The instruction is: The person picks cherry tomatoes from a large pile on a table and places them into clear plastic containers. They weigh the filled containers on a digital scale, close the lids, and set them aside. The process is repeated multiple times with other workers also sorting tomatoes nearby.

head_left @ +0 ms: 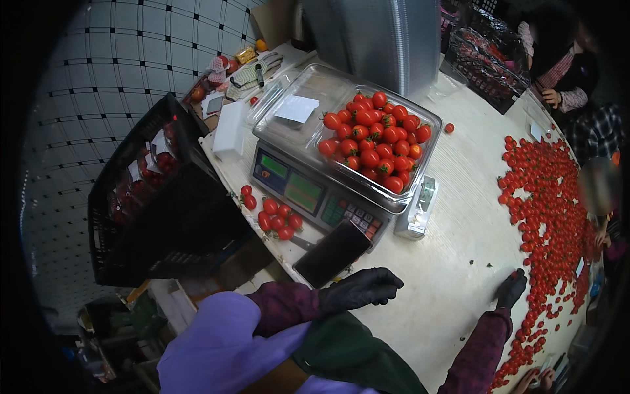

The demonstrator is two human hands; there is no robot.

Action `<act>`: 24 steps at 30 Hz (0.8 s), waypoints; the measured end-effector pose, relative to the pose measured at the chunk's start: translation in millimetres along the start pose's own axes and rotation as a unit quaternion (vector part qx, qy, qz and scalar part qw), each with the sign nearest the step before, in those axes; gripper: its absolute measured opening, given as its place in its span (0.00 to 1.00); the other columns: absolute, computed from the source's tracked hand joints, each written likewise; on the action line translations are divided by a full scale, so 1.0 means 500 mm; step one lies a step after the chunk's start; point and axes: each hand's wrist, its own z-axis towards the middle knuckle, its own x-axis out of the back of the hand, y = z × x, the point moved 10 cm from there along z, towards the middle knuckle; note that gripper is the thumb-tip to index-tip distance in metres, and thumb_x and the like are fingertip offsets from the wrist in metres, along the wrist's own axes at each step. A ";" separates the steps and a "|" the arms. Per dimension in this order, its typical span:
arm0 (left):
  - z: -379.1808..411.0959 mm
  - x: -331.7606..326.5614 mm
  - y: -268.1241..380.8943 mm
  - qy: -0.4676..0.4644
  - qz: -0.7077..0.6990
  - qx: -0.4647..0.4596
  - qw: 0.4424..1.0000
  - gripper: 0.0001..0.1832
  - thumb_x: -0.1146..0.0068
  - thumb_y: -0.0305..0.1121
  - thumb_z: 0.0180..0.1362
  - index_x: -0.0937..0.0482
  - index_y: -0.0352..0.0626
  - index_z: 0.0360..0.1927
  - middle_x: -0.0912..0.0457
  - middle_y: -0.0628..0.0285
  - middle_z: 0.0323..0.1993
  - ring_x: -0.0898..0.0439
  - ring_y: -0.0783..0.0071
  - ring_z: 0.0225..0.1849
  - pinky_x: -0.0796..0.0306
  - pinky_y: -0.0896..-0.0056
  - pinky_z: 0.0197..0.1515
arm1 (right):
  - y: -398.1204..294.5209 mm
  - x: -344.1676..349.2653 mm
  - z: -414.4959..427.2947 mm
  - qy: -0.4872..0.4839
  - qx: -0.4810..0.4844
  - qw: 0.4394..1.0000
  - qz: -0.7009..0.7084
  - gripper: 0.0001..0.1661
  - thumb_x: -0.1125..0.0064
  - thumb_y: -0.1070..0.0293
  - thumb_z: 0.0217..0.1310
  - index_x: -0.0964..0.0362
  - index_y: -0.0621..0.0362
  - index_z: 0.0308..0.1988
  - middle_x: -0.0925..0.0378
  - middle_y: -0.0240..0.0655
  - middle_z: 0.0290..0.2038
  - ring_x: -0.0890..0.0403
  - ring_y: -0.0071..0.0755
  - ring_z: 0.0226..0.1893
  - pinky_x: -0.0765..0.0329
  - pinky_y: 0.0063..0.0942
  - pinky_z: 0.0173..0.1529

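Note:
My left hand (363, 289), in a black glove, hovers by the dark phone (333, 253); its fingers are bent and its palm is hidden. At the near edge of the loose cherry tomatoes (546, 197), my black-gloved right hand (512, 289) has its fingers closed around a small red thing, seemingly a cherry tomato. A clear plastic clamshell box (290, 130) lies with its lid folded back on the digital scale (305, 184). Tomatoes (376, 138) fill one half of the box, and a white label (297, 109) is on the other. Several tomatoes (278, 219) lie before the scale.
A black crate (170, 216) with packed tomatoes stands at the left. Stacked clear containers (374, 44) rise behind the scale. A metallic device (417, 209) sits right of it. Striped gloves (253, 74) and a marker (259, 75) lie at the back left. Co-workers (566, 83) are along the right side.

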 end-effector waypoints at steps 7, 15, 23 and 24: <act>-0.001 -0.018 -0.001 -0.033 -0.015 -0.003 0.999 0.19 0.50 0.40 0.61 0.30 0.38 0.50 0.26 0.65 0.35 0.27 0.81 0.33 0.31 0.78 0.36 | -0.130 0.031 -0.014 -0.078 -0.016 0.982 0.169 0.13 0.46 0.69 0.55 0.30 0.61 0.41 0.24 0.42 0.31 0.24 0.38 0.30 0.28 0.32 0.35; -0.044 0.131 0.093 0.143 0.077 -0.149 0.975 0.11 0.50 0.26 0.59 0.27 0.37 0.46 0.23 0.62 0.37 0.25 0.79 0.38 0.29 0.76 0.41 | -0.331 0.050 -0.058 -0.164 0.129 0.952 0.224 0.13 0.45 0.72 0.54 0.29 0.58 0.42 0.25 0.45 0.36 0.23 0.46 0.36 0.27 0.33 0.41; -0.181 0.374 0.352 0.406 0.191 -0.337 0.828 0.16 0.49 0.23 0.56 0.28 0.39 0.49 0.27 0.62 0.38 0.24 0.75 0.38 0.29 0.76 0.40 | -0.095 0.099 -0.036 0.074 -0.005 0.993 0.093 0.25 0.42 0.77 0.47 0.34 0.63 0.49 0.29 0.46 0.44 0.29 0.46 0.48 0.32 0.33 0.52; -0.166 0.337 0.411 0.395 0.327 -0.349 0.785 0.16 0.48 0.23 0.54 0.28 0.40 0.48 0.26 0.61 0.38 0.25 0.72 0.40 0.29 0.73 0.41 | -0.128 0.100 -0.034 0.064 0.028 0.989 0.133 0.25 0.43 0.78 0.46 0.34 0.62 0.48 0.29 0.45 0.44 0.29 0.45 0.48 0.32 0.33 0.52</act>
